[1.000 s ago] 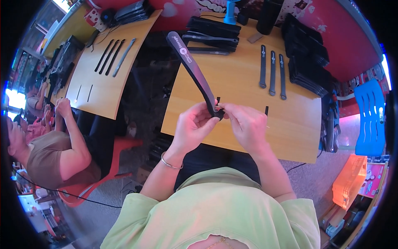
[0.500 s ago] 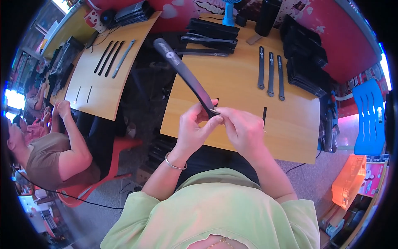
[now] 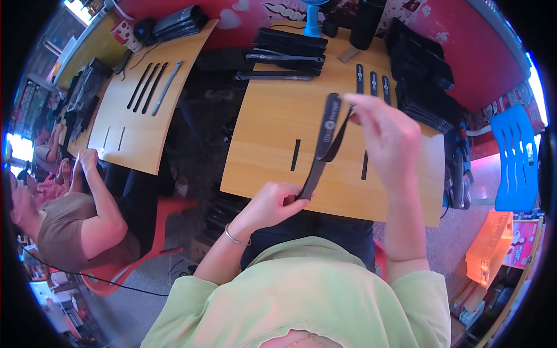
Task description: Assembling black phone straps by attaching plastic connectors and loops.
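A dark grey strap [image 3: 328, 127] with pale printing hangs between my hands over the near part of the table, its middle folded back in a loop. My left hand [image 3: 272, 206], a bangle on its wrist, pinches the strap's lower end near the table's front edge. Raised to the right, my right hand [image 3: 391, 136] has its fingertips closed at the thin end of the loop. Behind that hand, several similar straps [image 3: 373, 84] lie side by side, partly covered by it. A narrow black strip or slot [image 3: 295, 155] shows on the tabletop between my hands.
The wooden table [image 3: 261, 127] bears stacked dark straps [image 3: 290, 40] at the back and black piles [image 3: 420, 69] at the right. A black cylinder [image 3: 365, 26] and blue fan stand [image 3: 312, 23] are behind. Left, a person [image 3: 81, 214] sits at another table [image 3: 139, 136].
My hands have moved apart: the right up and to the right with the thin end, the left slightly down. The strap's printed end has swung right and now folds in a loop.
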`<state>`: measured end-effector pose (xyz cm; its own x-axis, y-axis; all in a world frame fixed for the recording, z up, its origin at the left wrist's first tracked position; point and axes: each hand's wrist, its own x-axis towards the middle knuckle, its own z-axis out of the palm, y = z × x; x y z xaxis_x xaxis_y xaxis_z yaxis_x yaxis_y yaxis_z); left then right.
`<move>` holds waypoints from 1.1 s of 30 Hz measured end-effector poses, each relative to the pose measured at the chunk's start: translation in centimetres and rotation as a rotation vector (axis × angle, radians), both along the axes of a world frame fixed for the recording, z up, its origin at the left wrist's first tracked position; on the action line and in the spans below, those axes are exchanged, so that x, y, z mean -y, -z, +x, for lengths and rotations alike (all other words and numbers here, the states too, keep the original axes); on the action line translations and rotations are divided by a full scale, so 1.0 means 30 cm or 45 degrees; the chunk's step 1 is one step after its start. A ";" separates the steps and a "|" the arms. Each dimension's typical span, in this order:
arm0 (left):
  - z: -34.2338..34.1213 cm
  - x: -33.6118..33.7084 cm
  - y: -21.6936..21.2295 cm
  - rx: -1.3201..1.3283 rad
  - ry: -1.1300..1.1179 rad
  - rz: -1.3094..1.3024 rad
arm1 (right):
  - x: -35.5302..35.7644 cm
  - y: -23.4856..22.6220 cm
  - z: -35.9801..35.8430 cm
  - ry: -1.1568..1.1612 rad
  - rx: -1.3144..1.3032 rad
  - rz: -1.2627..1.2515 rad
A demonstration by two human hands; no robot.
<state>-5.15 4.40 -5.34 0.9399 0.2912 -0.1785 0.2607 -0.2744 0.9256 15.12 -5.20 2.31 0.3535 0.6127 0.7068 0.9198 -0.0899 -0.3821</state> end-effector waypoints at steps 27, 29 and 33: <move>0.097 -0.023 0.001 0.285 -0.423 -1.064 | 0.029 0.125 -0.154 -0.597 -0.191 -0.242; 0.065 -0.046 0.001 0.151 -0.300 -1.051 | 0.028 0.131 -0.108 -0.586 -0.392 -0.182; -0.038 -0.101 -0.031 -0.102 -0.120 -0.663 | 0.044 0.038 0.085 -0.065 -1.008 0.243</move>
<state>-6.27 7.44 -4.42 0.8914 0.2273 -0.3920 0.3376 0.2439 0.9091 17.68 -6.53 1.17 0.7670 0.5358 0.3531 0.3718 0.0773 -0.9251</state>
